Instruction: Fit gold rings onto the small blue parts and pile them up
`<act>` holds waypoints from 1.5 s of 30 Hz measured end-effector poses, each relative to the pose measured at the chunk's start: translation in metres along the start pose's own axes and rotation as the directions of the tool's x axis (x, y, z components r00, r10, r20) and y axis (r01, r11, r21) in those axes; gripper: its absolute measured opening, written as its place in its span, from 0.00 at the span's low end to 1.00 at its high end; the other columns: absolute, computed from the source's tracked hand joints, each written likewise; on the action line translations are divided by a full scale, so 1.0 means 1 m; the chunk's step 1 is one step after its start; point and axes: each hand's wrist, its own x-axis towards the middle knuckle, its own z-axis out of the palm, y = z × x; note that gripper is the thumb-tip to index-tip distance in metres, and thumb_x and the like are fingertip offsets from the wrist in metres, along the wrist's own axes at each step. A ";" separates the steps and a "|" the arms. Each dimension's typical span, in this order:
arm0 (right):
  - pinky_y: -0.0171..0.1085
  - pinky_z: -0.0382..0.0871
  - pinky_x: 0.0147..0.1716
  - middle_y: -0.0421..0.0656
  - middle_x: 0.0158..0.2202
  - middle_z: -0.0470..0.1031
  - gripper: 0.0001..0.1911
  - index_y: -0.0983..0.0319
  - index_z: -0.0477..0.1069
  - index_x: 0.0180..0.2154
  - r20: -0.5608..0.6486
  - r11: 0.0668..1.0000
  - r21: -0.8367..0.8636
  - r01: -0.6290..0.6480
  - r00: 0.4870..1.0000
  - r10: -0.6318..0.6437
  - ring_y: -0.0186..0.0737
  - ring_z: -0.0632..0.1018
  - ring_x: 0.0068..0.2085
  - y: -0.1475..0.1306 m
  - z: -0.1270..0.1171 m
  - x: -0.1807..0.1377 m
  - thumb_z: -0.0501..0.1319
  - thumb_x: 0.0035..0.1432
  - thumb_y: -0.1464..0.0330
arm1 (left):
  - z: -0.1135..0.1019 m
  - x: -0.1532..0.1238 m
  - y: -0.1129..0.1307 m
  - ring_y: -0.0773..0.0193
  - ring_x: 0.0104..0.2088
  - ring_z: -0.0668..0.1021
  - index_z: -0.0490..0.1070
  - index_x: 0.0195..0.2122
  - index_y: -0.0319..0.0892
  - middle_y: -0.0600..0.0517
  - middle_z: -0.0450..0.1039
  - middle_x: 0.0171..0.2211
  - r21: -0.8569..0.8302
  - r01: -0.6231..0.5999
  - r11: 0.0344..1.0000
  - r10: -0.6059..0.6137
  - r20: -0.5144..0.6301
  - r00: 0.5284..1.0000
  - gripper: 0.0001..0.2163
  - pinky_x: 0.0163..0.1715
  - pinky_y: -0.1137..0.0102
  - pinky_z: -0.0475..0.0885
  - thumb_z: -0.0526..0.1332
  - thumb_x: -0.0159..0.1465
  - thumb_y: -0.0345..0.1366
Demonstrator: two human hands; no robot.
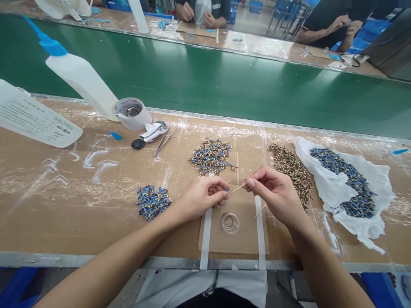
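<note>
My left hand [205,196] is closed in a pinch on a tiny blue part [226,190]. My right hand [276,192] pinches a thin wooden stick [239,187] whose tip points at that part. Both hands hover over a taped cardboard square [244,239] bearing a small clear glue puddle [230,223]. A pile of blue and gold parts [212,155] lies just beyond my hands. A smaller blue pile [153,202] sits to the left.
Gold parts [290,169] lie to the right, beside a white plastic sheet [327,188] with dark blue parts [349,177]. A glue bottle [80,77], tape roll [132,113] and tweezers [163,143] sit at the left. A green conveyor belt [224,81] runs behind; other people's hands work across it.
</note>
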 end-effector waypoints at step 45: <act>0.35 0.65 0.30 0.40 0.29 0.76 0.06 0.61 0.69 0.30 0.088 0.894 -0.384 0.232 0.973 -0.214 0.34 0.74 0.29 0.006 0.011 -0.001 0.61 0.61 0.69 | -0.003 0.000 -0.007 0.68 0.26 0.75 0.73 0.40 0.37 0.51 0.74 0.27 0.062 -0.046 0.997 0.041 0.077 0.996 0.08 0.28 0.72 0.73 0.60 0.63 0.36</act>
